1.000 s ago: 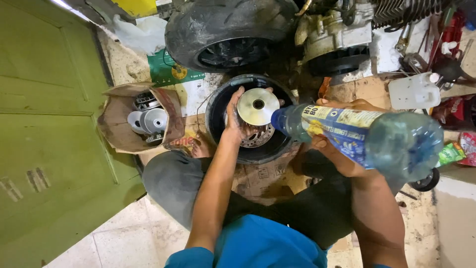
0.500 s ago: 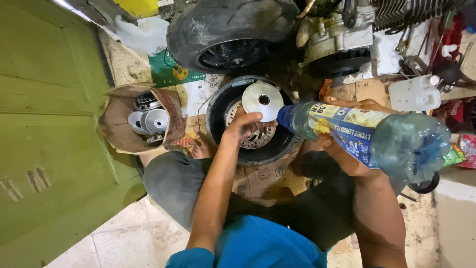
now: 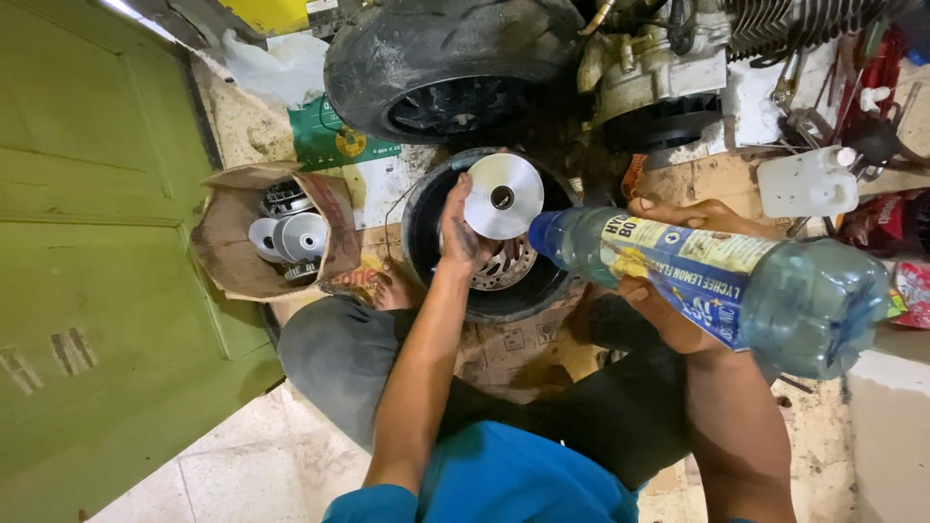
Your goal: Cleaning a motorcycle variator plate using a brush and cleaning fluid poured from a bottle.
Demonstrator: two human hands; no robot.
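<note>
While left hand (image 3: 457, 228) grips silver disc (image 3: 504, 196), right hand (image 3: 668, 291) grasps plastic bottle (image 3: 707, 281), tyre (image 3: 450, 63) beyond.

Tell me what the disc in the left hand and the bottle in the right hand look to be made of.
The disc looks like bare metal, probably machined aluminium or steel: pale silver, smooth, with a dull sheen and a centre hole. The bottle looks like clear, blue-tinted plastic, see-through with a glossy printed label wrapped around it.

Open brown cardboard box (image 3: 232, 254) left on the floor. Flat green packet (image 3: 334, 145) with yellow round mark beside the tyre. Plastic bottle (image 3: 717, 281): blue-yellow wrap label. Red wrapper (image 3: 911, 291) far right edge.
</note>
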